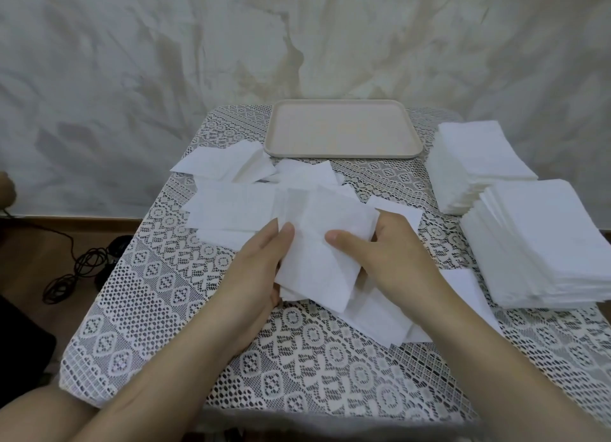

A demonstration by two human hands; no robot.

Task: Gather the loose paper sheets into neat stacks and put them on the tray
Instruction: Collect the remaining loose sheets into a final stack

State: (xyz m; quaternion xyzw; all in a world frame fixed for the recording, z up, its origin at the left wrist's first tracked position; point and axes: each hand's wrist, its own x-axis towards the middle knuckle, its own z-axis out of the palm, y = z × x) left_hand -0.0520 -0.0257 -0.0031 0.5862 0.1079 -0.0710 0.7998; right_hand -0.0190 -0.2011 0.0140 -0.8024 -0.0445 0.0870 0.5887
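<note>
A small bundle of white paper sheets is held over the middle of the lace-covered table. My left hand grips its left edge, thumb on top. My right hand grips its right edge, thumb lying across the top sheet. More loose sheets lie scattered behind and under the bundle. The beige tray sits at the far side of the table with nothing on it. Two tall neat stacks stand on the right: a far stack and a near stack.
The table wears a white lace cloth. A creased pale sheet hangs as a backdrop behind it. Black cables lie coiled on the brown floor to the left, beside a dark object at the left edge.
</note>
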